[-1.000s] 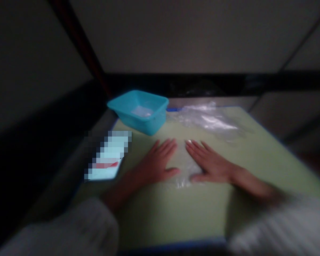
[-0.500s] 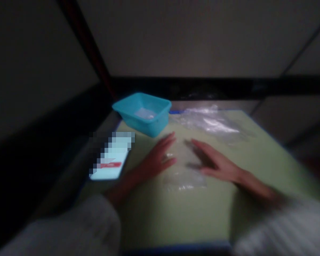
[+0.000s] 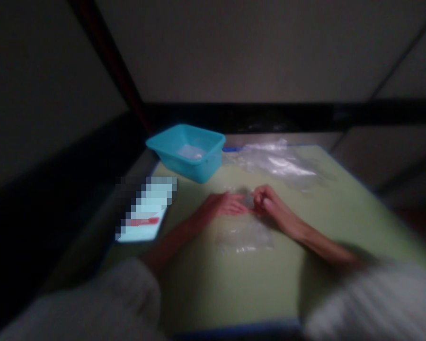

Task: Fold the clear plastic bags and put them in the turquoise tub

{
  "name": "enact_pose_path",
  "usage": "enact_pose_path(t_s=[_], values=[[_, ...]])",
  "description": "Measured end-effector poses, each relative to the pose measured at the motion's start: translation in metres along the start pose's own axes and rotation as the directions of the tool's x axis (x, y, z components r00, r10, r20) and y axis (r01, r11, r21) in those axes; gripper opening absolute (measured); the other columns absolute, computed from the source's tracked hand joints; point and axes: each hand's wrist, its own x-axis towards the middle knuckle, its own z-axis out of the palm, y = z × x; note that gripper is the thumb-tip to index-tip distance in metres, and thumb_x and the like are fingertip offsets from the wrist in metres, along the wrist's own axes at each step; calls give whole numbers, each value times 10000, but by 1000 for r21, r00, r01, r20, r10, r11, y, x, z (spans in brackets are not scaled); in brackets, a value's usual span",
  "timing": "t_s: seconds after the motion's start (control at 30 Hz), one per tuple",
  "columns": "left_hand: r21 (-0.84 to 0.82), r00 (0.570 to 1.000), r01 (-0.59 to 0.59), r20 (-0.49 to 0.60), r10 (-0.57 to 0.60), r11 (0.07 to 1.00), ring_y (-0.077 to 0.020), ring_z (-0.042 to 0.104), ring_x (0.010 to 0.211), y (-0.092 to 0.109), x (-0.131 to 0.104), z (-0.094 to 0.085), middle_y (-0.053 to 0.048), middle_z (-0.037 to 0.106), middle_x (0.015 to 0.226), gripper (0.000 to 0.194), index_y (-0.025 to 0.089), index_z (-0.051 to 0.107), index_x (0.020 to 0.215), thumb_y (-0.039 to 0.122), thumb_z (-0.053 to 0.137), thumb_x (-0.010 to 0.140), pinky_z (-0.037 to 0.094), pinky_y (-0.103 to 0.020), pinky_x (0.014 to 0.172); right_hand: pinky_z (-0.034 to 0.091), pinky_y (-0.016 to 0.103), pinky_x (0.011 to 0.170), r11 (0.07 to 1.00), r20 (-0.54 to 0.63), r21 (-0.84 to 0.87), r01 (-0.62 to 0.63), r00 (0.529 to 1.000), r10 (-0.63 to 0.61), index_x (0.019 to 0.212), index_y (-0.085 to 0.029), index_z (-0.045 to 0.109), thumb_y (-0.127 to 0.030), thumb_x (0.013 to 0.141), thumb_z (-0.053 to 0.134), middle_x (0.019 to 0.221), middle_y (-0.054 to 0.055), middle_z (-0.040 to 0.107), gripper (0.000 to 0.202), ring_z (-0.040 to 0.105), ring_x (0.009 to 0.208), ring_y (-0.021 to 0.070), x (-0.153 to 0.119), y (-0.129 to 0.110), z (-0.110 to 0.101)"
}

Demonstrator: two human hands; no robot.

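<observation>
Pale green tabletop [image 3: 206, 293] is bearing a phone [image 3: 142, 232], its red-marked screen too blurred to read. Midway, a clear plastic bag [image 3: 246, 237] is lying flat, its long axis running away from the person. Formerly further apart, the hands are nearing each other over it, left hand [image 3: 229, 204] extending its fingers, right hand [image 3: 264, 201] curling, its grip unclear

Toward the surface's [image 3: 230, 289] far edge, crumpled clear plastic [image 3: 282, 163] is shining glossily; near the far-left corner, the turquoise basin [image 3: 208, 166] is showing smooth plastic. The sleeves [image 3: 117, 298] are looking like soft, matt cloth.
</observation>
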Motion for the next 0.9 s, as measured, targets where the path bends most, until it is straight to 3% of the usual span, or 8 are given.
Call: enact_pose_path(t_s=[0.23,0.4,0.63,0.9], values=[[-105,999,15,-28,-18,994,-295,660,930,-5,1,2,-181,708,932,744,50,591,1142,666,551,728,455,-440,902,352,268,621,1000,21,23,-11,1000,10,975,-214,422,-566,914,361,758,-25,425,363,425,665,134,-1,7,-1],[-109,999,9,-45,-14,994,-273,658,915,-6,0,3,-146,713,910,670,72,606,1144,621,553,764,445,-423,903,378,266,636,998,38,-10,-55,998,55,986,-210,428,-542,924,366,766,-25,441,343,444,668,126,1,8,-3],[-108,998,52,-32,-55,993,-271,663,901,-7,-5,-12,-150,713,925,709,92,640,1083,685,576,701,461,-407,874,445,260,667,990,45,58,-126,991,123,979,-218,444,-534,903,426,775,-33,423,326,434,665,113,-1,6,-7],[-79,994,90,-50,-95,993,-239,689,819,10,-20,-29,-151,725,876,580,74,651,1004,570,669,704,496,-372,821,465,244,625,993,11,-12,-118,993,118,936,-201,473,-458,917,446,756,-29,431,259,441,659,107,-4,3,-15]])
